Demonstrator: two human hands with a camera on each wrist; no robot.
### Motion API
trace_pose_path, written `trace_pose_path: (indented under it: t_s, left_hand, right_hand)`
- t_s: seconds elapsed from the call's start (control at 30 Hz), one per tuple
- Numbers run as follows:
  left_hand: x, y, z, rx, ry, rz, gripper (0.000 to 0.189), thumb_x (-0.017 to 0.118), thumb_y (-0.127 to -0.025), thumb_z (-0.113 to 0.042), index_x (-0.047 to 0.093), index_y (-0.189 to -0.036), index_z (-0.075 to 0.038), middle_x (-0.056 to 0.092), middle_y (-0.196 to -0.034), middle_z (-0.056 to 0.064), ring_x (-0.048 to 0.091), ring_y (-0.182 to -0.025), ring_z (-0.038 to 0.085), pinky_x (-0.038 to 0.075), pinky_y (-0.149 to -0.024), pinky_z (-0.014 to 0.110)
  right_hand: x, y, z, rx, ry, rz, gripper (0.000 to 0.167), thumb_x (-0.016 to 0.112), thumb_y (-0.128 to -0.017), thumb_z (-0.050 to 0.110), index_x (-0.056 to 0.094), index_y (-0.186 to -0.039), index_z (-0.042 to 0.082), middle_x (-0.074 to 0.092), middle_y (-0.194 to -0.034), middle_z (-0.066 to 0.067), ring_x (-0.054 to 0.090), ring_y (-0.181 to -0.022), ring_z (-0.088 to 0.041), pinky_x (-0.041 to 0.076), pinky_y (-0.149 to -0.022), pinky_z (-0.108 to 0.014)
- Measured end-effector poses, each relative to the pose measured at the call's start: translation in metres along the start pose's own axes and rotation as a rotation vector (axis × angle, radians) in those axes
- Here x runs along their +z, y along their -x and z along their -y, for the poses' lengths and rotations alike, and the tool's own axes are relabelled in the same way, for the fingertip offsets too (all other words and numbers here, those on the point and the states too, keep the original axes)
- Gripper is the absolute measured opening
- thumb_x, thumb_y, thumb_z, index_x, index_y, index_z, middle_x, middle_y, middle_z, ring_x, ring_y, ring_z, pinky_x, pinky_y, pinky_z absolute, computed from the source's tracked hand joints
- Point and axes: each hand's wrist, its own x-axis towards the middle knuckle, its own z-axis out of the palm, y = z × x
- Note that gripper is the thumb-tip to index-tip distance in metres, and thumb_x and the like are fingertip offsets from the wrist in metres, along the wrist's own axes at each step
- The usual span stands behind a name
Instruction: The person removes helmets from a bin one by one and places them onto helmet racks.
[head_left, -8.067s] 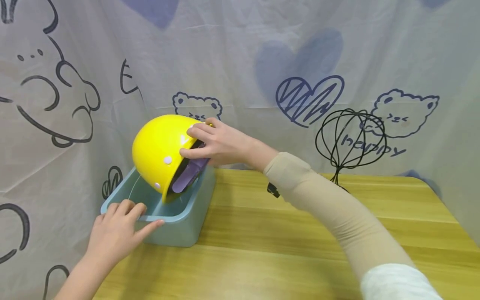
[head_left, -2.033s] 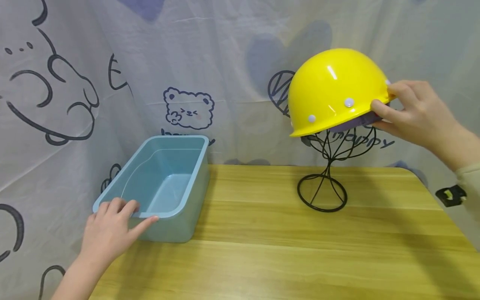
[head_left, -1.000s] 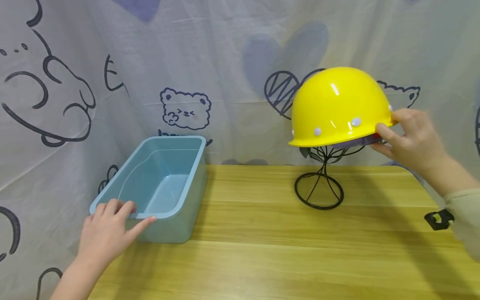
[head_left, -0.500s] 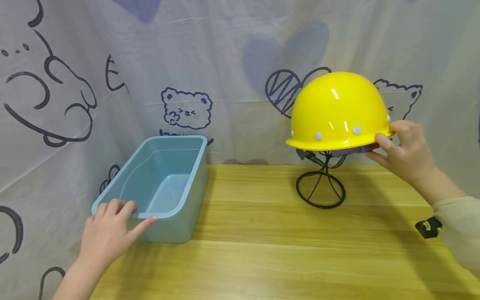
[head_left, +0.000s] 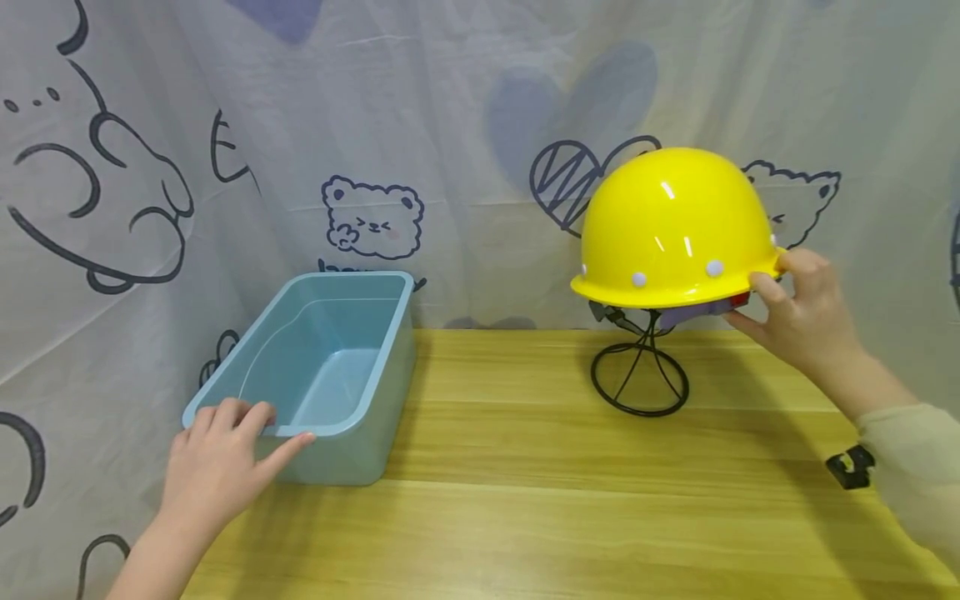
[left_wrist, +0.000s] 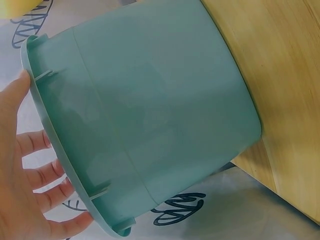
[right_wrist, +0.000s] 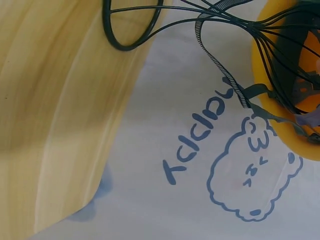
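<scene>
A yellow hard hat (head_left: 678, 217) sits nearly level over the top of a black wire stand (head_left: 641, 413), hiding the stand's upper cage. My right hand (head_left: 810, 317) pinches the hat's right brim, thumb low and fingers behind. From below, the right wrist view shows the stand's wires (right_wrist: 257, 30) reaching into the hat (right_wrist: 300, 145), with a striped strap (right_wrist: 220, 67) hanging; that hand is out of this view. My left hand (head_left: 213, 467) holds the near rim of a blue plastic bin (head_left: 348, 457), its fingers hooked over the edge. The left wrist view shows the thumb (left_wrist: 19, 87) at the rim.
The wooden table (head_left: 540, 517) carries the bin at left and the stand at right. A printed curtain (head_left: 480, 108) hangs close behind and along the left. A small black device (head_left: 851, 467) hangs by the right sleeve. Inside the bin the floor (head_left: 341, 383) shows.
Earlier, my right hand held the hat over the bin; it has since carried it right and lowered it over the stand, levelling it. The last half second shows slight settling. My left hand stays on the rim.
</scene>
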Motion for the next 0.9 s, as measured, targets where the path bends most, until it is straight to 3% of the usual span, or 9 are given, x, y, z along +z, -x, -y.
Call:
trace_pose_path:
  t_s: [0.3, 0.4, 0.57, 0.7, 0.9]
  left_hand:
    - [-0.001, 0.0, -0.001, 0.0, -0.009, 0.001, 0.053, 0.065, -0.08, -0.066, 0.061, -0.1, -0.017, 0.056, -0.1, 0.014, 0.051, -0.088, 0.039, 0.041, -0.059, 0.052]
    - [-0.001, 0.0, 0.0, 0.003, -0.007, -0.004, 0.053, 0.065, -0.08, -0.066, 0.061, -0.1, -0.017, 0.056, -0.1, 0.014, 0.051, -0.087, 0.04, 0.041, -0.059, 0.052]
    - [0.0, 0.001, 0.0, 0.019, -0.001, -0.047, 0.053, 0.068, -0.078, -0.064, 0.063, -0.099, -0.016, 0.057, -0.099, 0.014, 0.053, -0.085, 0.039, 0.041, -0.056, 0.052]
    - [0.0, 0.001, -0.001, 0.022, -0.002, -0.053, 0.052, 0.069, -0.078, -0.064, 0.063, -0.098, -0.016, 0.058, -0.099, 0.014, 0.053, -0.084, 0.038, 0.041, -0.056, 0.051]
    - [0.002, 0.0, -0.001, 0.004, -0.007, -0.024, 0.054, 0.066, -0.079, -0.066, 0.064, -0.099, -0.016, 0.058, -0.099, 0.016, 0.052, -0.086, 0.039, 0.041, -0.058, 0.053]
  right_hand:
    - [-0.012, 0.005, 0.004, -0.103, -0.098, 0.025, 0.034, 0.043, -0.103, 0.041, 0.049, -0.101, 0.008, 0.042, -0.102, -0.023, 0.044, -0.079, -0.04, 0.041, -0.064, -0.049]
    - [-0.015, 0.01, 0.005, -0.126, -0.121, 0.023, 0.034, 0.044, -0.103, 0.039, 0.056, -0.1, 0.008, 0.047, -0.098, -0.025, 0.048, -0.081, -0.04, 0.043, -0.071, -0.048]
    - [-0.02, 0.017, 0.004, -0.141, -0.129, 0.043, 0.035, 0.043, -0.103, 0.04, 0.059, -0.11, 0.01, 0.049, -0.101, -0.026, 0.051, -0.09, -0.041, 0.044, -0.087, -0.04]
    - [-0.024, 0.021, 0.005, -0.129, -0.172, 0.054, 0.038, 0.046, -0.102, 0.039, 0.062, -0.118, 0.009, 0.051, -0.105, -0.028, 0.05, -0.094, -0.043, 0.038, -0.108, -0.031]
    - [-0.036, 0.026, 0.011, -0.091, -0.208, 0.137, 0.046, 0.046, -0.102, 0.041, 0.063, -0.123, 0.004, 0.055, -0.111, -0.033, 0.052, -0.096, -0.047, 0.025, -0.119, -0.023]
